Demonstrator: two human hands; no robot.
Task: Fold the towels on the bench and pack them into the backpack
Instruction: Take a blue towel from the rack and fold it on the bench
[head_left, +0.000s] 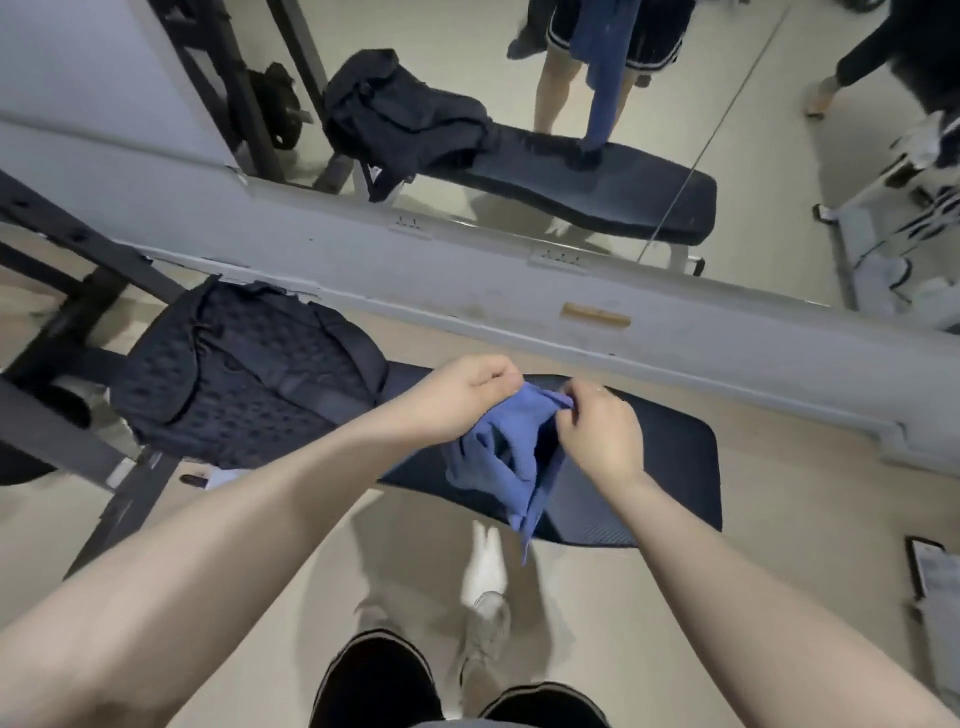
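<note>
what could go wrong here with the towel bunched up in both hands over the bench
1. The blue towel hangs crumpled between the left hand and right hand, so a fold begun now would likely come out uneven.
2. Its lower tip dangles past the bench edge and might drag toward the floor.
3. The backpack lies flat on the bench with no opening visible, so packing may need a free hand first.
</note>
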